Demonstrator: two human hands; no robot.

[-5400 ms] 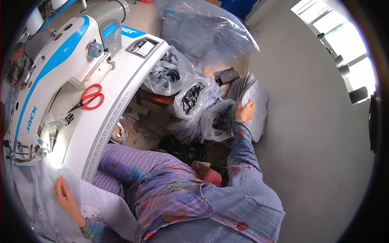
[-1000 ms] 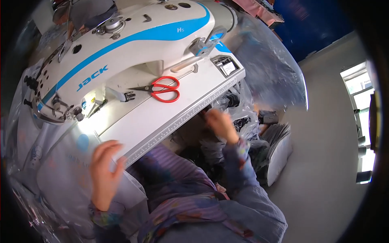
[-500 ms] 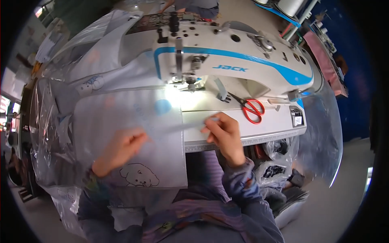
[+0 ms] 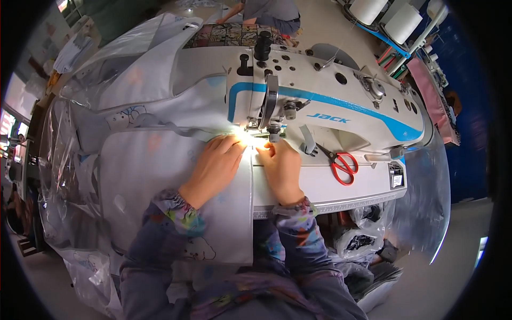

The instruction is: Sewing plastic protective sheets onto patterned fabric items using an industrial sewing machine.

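A pale grey fabric panel (image 4: 144,181) with a grey bound edge and a dog drawing near its bottom lies over the left part of the machine bed. My left hand (image 4: 216,165) rests on its upper right corner, fingers stretched toward the needle area of the white and blue sewing machine (image 4: 320,114). Just right of the panel's edge, my right hand (image 4: 281,169) has its thumb and fingers pinched together below the presser foot. Bright lamp glare hides both sets of fingertips, so what the right one pinches cannot be made out.
Red-handled scissors (image 4: 344,169) lie on the bed right of my right hand. More printed fabric (image 4: 133,88) and clear plastic film are heaped behind and left. White thread cones (image 4: 402,24) stand at the back right. Plastic bags (image 4: 354,240) sit below the table's right side.
Both hands have moved up to the needle area from apart in front of it. A blurred pale strip seen between them earlier no longer shows. The view has shifted slightly.
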